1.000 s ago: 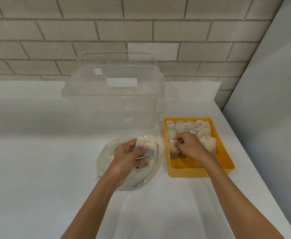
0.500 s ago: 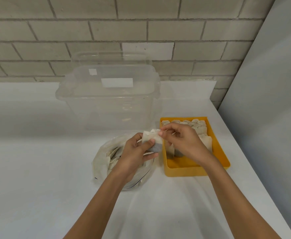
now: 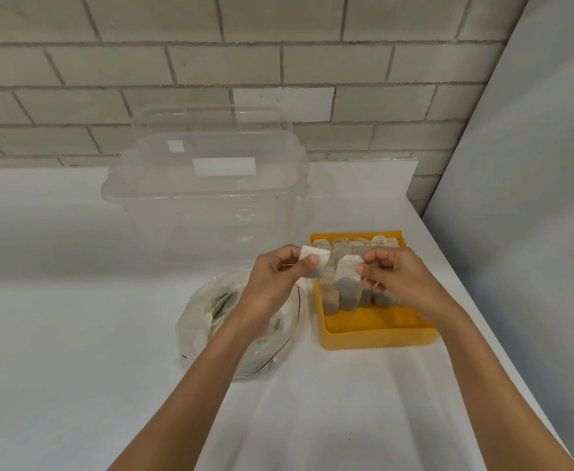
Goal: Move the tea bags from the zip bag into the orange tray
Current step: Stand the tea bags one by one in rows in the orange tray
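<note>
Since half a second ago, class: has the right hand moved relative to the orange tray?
Yes. The right hand has shifted right, away from the left hand and further in over the orange tray, pinching a tea bag above the front row.

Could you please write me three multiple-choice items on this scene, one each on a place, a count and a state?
1. Where does the zip bag lie relative to the orange tray?
A. inside it
B. left of it
C. behind it

2. How many hands hold tea bags?
A. none
B. one
C. two

3. How is the tray's near end?
A. bare
B. packed with tea bags
C. lidded

Answers:
1 B, the bag lies beside the tray's left wall.
2 C, the left hand and the right hand each pinch one.
3 A, orange floor shows there, in front of the standing rows.
</note>
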`<state>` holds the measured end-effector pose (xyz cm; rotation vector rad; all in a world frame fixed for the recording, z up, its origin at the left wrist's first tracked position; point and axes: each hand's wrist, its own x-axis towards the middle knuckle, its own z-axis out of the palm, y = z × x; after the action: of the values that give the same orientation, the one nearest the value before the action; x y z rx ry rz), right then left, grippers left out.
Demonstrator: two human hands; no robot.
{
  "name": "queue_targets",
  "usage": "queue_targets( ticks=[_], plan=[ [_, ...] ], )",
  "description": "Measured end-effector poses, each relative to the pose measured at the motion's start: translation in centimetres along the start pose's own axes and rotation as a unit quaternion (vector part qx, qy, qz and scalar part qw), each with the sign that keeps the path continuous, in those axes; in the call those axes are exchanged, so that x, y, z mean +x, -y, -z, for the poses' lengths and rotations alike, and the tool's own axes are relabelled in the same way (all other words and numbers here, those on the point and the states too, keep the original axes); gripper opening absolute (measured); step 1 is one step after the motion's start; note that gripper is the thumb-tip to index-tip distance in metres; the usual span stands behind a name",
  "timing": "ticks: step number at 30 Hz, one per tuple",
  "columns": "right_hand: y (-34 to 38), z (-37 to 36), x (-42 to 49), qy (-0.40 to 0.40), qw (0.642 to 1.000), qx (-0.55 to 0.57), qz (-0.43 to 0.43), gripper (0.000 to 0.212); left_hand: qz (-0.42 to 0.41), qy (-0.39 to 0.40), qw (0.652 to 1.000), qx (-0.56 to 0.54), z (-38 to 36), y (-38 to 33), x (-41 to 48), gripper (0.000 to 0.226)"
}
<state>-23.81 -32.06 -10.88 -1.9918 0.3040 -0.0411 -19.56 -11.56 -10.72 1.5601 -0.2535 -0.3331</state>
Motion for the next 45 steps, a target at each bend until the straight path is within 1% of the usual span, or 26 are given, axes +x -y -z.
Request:
queue_targets(
  ticks=[3,7,12,15,18,22,27,31,33,36,38,42,44,45],
  plan=[
    [-1.7,-0.3,0.0,0.033,0.998,-0.034,-0.048,0.006,-0.001,0.0,1.0,0.007,0.2,0.1,0.1,0.01],
    [-3.3,-0.9,0.7,0.028,0.993,-0.084,-0.083,0.005,0.015,-0.006,1.0,0.006,0.3,0.3,0.1,0.006],
    [-4.4,-1.9,1.8,-0.009,0.987,-0.134,-0.091,0.006,0.011,-0.012,1.0,0.019,0.4,0.1,-0.2,0.012],
    [-4.5,-2.3,1.9,-0.019,0.986,-0.147,-0.08,0.013,0.006,-0.01,0.999,0.038,0.6,0.1,-0.3,0.018],
    [-4.3,-2.3,1.6,-0.025,0.985,-0.152,-0.075,0.014,-0.002,0.008,0.998,0.06,1.0,0.2,-0.1,0.022],
    [-4.3,-2.0,1.2,-0.028,0.985,-0.155,-0.07,0.003,0.004,0.043,0.998,0.048,1.0,-0.1,0.0,0.019],
    [-4.2,-1.4,0.5,-0.032,0.987,-0.138,-0.069,0.008,0.006,0.085,0.996,0.015,0.6,-0.6,0.4,0.02],
    [-3.5,0.0,-0.1,-0.07,0.989,-0.115,-0.057,0.009,0.009,0.11,0.994,-0.019,-0.4,-1.1,1.3,0.022],
    [-3.2,0.8,-0.4,-0.085,0.99,-0.101,-0.054,0.009,0.012,0.119,0.993,-0.014,-1.2,-1.4,1.8,0.023],
    [-3.2,1.8,-0.7,-0.107,0.988,-0.094,-0.053,0.009,0.008,0.135,0.991,0.023,-2.8,-1.4,2.7,0.021],
    [-3.2,2.3,-0.9,-0.124,0.987,-0.087,-0.057,0.009,-0.014,0.148,0.985,0.084,-3.9,-1.2,3.3,0.017],
    [-3.1,3.1,-1.6,-0.148,0.983,-0.084,-0.065,0.011,-0.086,0.168,0.946,0.264,-6.2,-0.6,4.4,0.012],
    [-3.2,3.4,-1.8,-0.158,0.981,-0.092,-0.064,0.013,-0.089,0.184,0.928,0.311,-7.2,-0.3,4.8,0.011],
    [-3.3,3.5,-1.8,-0.161,0.98,-0.095,-0.063,0.013,-0.076,0.198,0.923,0.322,-7.6,-0.1,4.9,0.01]
  ],
)
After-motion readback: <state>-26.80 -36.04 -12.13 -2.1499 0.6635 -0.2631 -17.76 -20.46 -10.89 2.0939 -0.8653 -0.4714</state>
